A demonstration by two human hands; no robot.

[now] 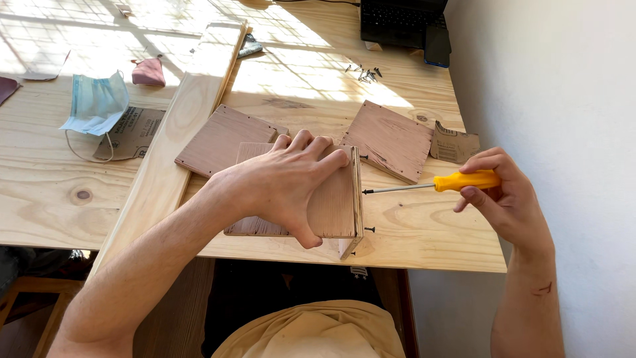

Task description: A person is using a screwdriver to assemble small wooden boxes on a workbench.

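Note:
My left hand lies flat on a small brown plywood box near the table's front edge, fingers curled over its far right corner. My right hand holds a yellow-handled screwdriver sideways, its tip at a screw in the box's right side. Two more screws stick out of that same side, one above and one below.
Two loose plywood squares lie behind the box. A long plank runs diagonally across the wooden table. Loose screws, sandpaper pieces, a face mask and a laptop lie further back. A white wall is on the right.

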